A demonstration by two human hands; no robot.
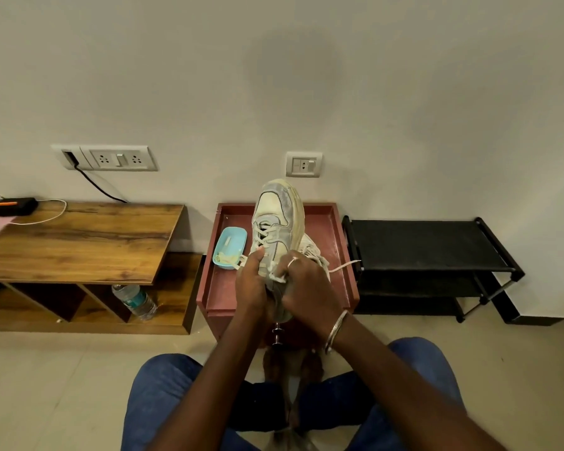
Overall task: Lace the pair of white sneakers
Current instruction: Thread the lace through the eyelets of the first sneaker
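Both hands on the white sneaker [279, 213]
Left hand [253, 281] grips its near side, right hand [308, 289] pinches the lace [263, 236] at the collar; the toe rises beyond both.

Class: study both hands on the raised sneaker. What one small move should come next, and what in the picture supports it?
Probably pull the lace pinched by the right hand snug, since the left hand grips the sneaker steady, the rows toward the toe are crossed, and the stretch nearest the fingers looks loose.
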